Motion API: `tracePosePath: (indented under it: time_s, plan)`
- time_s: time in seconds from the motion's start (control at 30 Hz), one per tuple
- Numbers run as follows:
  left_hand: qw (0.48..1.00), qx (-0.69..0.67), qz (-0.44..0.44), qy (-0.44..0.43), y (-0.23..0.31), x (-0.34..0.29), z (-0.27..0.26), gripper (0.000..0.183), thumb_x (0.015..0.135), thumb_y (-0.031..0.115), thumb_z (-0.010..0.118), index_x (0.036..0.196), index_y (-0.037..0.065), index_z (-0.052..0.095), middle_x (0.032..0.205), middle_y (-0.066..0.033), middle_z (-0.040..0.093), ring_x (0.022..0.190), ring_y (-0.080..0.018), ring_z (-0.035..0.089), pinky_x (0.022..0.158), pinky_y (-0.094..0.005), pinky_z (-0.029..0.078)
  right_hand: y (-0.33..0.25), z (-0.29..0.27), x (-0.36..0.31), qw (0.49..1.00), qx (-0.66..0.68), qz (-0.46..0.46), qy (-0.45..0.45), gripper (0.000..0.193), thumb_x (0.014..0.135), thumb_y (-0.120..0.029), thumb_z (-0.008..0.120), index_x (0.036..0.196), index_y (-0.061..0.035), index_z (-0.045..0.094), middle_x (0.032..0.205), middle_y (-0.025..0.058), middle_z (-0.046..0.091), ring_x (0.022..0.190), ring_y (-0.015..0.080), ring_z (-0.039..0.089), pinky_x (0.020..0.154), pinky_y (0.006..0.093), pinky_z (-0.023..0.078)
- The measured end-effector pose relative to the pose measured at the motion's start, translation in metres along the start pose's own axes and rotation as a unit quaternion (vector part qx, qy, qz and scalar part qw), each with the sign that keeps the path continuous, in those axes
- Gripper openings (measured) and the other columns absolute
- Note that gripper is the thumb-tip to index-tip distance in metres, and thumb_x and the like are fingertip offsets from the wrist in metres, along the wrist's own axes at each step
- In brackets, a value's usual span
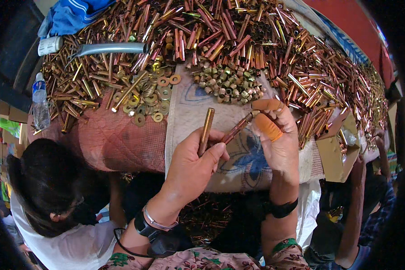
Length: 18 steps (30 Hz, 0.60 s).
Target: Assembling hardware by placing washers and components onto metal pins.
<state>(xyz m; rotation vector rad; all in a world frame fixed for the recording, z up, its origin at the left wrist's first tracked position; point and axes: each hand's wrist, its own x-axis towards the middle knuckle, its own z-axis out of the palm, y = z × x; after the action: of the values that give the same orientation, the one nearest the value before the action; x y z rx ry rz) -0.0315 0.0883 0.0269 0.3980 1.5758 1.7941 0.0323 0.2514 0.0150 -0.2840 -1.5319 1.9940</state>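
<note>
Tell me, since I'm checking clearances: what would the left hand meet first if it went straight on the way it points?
Most likely the right hand, whose orange-covered fingers lie ahead of the left hand, up and to the right along the reddish tube, though depth is hard to judge.

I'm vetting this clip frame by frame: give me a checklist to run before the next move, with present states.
1. Left hand free: not ok; it grips a threaded rod and a copper-coloured tube.
2. Tube steadied at its far end: ok; right hand pinches there.
3. Orange finger covers on: ok; two show on the right hand.
4. Washers at hand: ok; piled ahead, leftward.
5. Tip fully seated in tube: cannot tell; fingertips partly hide it.
</note>
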Motion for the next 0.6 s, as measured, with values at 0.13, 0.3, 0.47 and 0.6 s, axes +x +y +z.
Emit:
tracePosePath:
  time_s: [0.13,0.3,0.47,0.6]
  plan:
    - [1.0,-0.002,-0.008,-0.011,0.0,-0.001,-0.002,0.016,0.088,0.011,0.054,0.102,0.003,0.052,0.073,-0.0029,0.058,0.053,-0.0032,0.042,0.047,-0.0165,0.033,-0.003,-0.005,-0.002,0.999,-0.019,0.023,-0.015,0.019,0.083,-0.012,0.063,0.099,-0.0032,0.061,0.086,-0.0013,0.059,0.071,0.0058,0.049,0.063,0.0197,0.039]
    - [1.0,0.023,0.0,-0.011,-0.001,-0.002,-0.002,0.017,0.088,0.01,0.055,0.102,0.003,0.052,0.071,-0.0024,0.057,0.053,-0.0032,0.042,0.047,-0.0169,0.032,-0.004,-0.006,-0.001,0.997,-0.07,0.02,-0.028,0.019,0.083,-0.013,0.063,0.099,-0.0039,0.061,0.086,-0.0018,0.058,0.074,0.0066,0.051,0.067,0.0209,0.041]
    - [0.999,0.039,0.003,-0.01,-0.001,-0.003,-0.002,0.016,0.088,0.011,0.055,0.102,0.003,0.053,0.07,-0.0019,0.056,0.053,-0.003,0.041,0.047,-0.0169,0.032,-0.003,-0.01,0.001,0.991,-0.126,0.005,-0.048,0.014,0.083,-0.012,0.063,0.094,-0.0044,0.06,0.081,-0.004,0.054,0.071,0.005,0.047,0.062,0.0195,0.038]
    - [0.998,0.056,0.012,-0.002,-0.003,-0.003,-0.001,0.016,0.087,0.011,0.055,0.102,0.003,0.053,0.07,-0.0011,0.056,0.052,-0.0029,0.041,0.046,-0.0169,0.032,-0.007,0.005,-0.002,0.995,-0.095,0.037,-0.007,0.01,0.083,-0.011,0.062,0.089,-0.005,0.058,0.077,-0.0053,0.051,0.066,0.0028,0.043,0.056,0.0178,0.033]
